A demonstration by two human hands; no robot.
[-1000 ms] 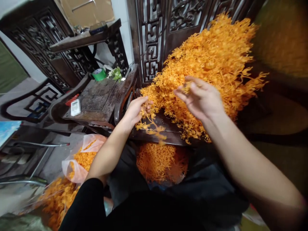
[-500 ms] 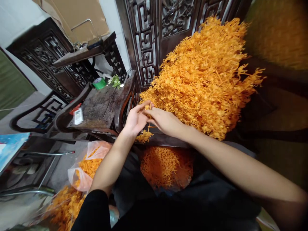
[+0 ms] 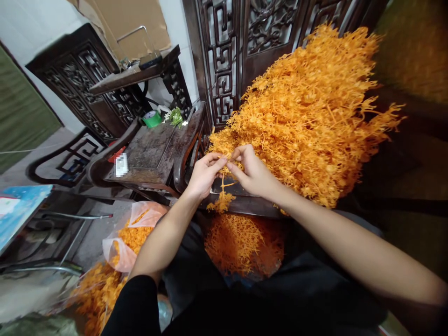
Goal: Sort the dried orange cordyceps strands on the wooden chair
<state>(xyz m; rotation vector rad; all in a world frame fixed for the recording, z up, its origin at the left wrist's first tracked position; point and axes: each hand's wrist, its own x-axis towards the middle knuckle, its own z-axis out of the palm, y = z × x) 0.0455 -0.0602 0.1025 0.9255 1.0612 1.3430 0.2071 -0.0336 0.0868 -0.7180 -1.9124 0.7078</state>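
Observation:
My left hand (image 3: 204, 174) and my right hand (image 3: 252, 172) meet fingertip to fingertip, both closed in a pinch. Between them is a small orange plastic sprig (image 3: 229, 160), mostly covered by the fingers. Just behind my hands rises a big heap of branching orange plastic sprigs (image 3: 308, 116), piled on a dark wooden seat. Below my hands, one loose sprig (image 3: 221, 202) with a thin stem lies at the seat's front edge. Between my knees sits a mass of finer orange pieces (image 3: 238, 242), in what looks like a clear bag.
At the left floor stands a pinkish plastic bag (image 3: 121, 254) of orange pieces, with more orange sprigs (image 3: 96, 289) nearby. A carved wooden chair (image 3: 154, 154) carries green tape (image 3: 152, 119), a green-white sprig (image 3: 174, 116) and a small pale card-like item (image 3: 122, 164). The carved chair back (image 3: 222, 60) rises behind the heap.
My right hand has turned so its thumb and bent forefinger now show. My left fingers have curled from a more open pose into a pinch. The view has shifted slightly left.

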